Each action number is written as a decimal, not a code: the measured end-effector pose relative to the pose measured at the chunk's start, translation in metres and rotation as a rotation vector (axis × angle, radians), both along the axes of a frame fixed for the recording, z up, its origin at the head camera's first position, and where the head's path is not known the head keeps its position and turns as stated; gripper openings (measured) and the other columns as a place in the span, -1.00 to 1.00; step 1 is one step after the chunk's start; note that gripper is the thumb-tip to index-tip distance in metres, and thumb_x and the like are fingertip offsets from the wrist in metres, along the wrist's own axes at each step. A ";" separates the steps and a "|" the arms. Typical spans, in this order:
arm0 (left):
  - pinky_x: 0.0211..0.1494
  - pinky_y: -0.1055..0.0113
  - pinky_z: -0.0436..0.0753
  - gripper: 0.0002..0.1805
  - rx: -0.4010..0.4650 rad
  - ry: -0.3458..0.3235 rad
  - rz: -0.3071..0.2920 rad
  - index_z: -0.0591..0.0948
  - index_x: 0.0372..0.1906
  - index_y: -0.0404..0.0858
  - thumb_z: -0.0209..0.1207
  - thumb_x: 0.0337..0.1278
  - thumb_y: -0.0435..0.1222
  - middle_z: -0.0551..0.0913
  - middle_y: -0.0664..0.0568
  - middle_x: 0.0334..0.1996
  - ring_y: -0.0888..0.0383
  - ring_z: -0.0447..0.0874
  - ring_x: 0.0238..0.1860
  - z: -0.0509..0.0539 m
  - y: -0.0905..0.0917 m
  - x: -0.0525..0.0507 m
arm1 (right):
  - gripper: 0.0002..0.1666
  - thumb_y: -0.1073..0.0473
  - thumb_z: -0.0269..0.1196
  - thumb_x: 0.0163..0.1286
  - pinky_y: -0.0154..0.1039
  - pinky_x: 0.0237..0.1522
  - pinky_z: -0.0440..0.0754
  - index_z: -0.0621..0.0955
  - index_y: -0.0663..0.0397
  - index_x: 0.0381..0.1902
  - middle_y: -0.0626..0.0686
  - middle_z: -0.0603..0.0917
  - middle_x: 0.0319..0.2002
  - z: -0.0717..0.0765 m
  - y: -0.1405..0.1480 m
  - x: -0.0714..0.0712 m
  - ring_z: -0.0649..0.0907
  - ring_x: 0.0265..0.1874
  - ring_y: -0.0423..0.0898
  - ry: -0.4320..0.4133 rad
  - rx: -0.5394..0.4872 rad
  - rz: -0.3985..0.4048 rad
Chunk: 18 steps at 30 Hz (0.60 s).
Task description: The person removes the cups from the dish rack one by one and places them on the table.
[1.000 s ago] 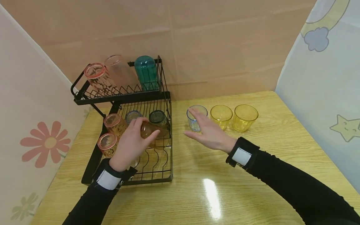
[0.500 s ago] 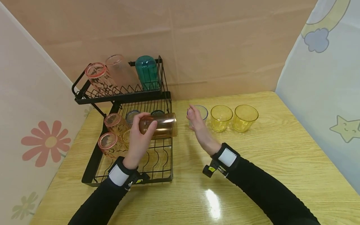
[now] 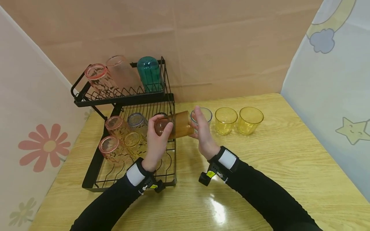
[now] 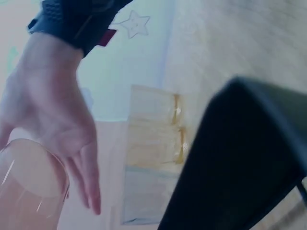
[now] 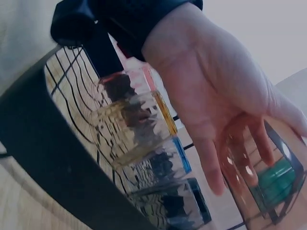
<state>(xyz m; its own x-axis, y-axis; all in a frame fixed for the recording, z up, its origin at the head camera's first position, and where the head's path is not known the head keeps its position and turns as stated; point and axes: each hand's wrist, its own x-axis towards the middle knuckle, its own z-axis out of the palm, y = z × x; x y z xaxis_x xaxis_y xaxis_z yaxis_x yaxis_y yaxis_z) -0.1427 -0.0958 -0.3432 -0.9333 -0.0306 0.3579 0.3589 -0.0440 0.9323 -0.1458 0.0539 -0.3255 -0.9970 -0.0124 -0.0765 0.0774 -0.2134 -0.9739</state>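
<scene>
My left hand (image 3: 156, 141) grips an amber drinking glass (image 3: 181, 124) by its base end. The glass lies tipped on its side in the air over the rack's right edge, mouth to the right. Beside that mouth is my right hand (image 3: 206, 139), its fingers fairly straight; whether they touch the rim I cannot tell. In the left wrist view the right hand (image 4: 57, 105) shows its palm beside the glass (image 4: 29, 191). The right wrist view shows the left hand (image 5: 216, 86) with its fingers round the glass (image 5: 235, 187).
A black two-tier dish rack (image 3: 121, 102) stands left. Upside-down pink glasses (image 3: 101, 78) and a teal glass (image 3: 148, 73) fill its top; pink, yellow (image 3: 133, 142), blue (image 3: 137, 120) and dark glasses stand below. One blue-rimmed glass (image 3: 206, 113) and two yellow glasses (image 3: 225, 121) line the table (image 3: 254, 160).
The left hand has lifted the amber glass up from the lower rack, tipped it sideways and carried it right. The right hand has turned more upright and is now beside the glass's mouth.
</scene>
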 end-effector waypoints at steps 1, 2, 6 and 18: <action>-0.12 0.40 0.56 -0.57 0.002 0.000 -0.006 0.26 0.19 -0.46 0.12 0.32 -0.45 0.43 -0.25 0.04 0.07 0.50 -0.04 -0.001 0.002 0.000 | -0.07 -0.42 -0.18 0.42 0.17 0.15 0.36 0.05 0.03 0.51 0.18 0.20 0.41 0.000 -0.002 0.000 0.30 0.32 0.18 -0.009 -0.005 -0.013; -0.13 0.40 0.57 -0.56 0.003 -0.002 -0.013 0.26 0.20 -0.45 0.12 0.31 -0.45 0.42 -0.27 0.05 0.05 0.50 -0.04 -0.002 0.005 0.000 | -0.09 -0.42 -0.15 0.41 0.13 0.11 0.42 0.14 0.08 0.46 0.19 0.27 0.36 0.000 -0.003 0.000 0.35 0.28 0.18 -0.021 -0.011 -0.028; -0.10 0.39 0.58 -0.53 0.016 -0.009 -0.043 0.23 0.21 -0.42 0.14 0.31 -0.44 0.34 -0.32 0.09 0.01 0.47 -0.01 -0.003 0.014 0.002 | -0.30 -0.36 -0.03 0.42 -0.10 -0.18 0.59 0.41 0.16 0.09 0.20 0.47 0.05 0.001 -0.009 0.001 0.54 0.00 0.12 -0.048 -0.050 -0.098; -0.04 0.39 0.55 -0.50 -0.062 -0.004 -0.080 0.22 0.22 -0.41 0.16 0.31 -0.41 0.36 -0.26 0.09 0.00 0.47 0.01 0.000 0.018 0.002 | -0.50 -0.19 0.06 0.47 -0.23 -0.30 0.57 0.50 0.19 -0.18 0.17 0.56 -0.09 -0.002 -0.006 0.002 0.59 -0.08 0.19 0.021 -0.072 -0.179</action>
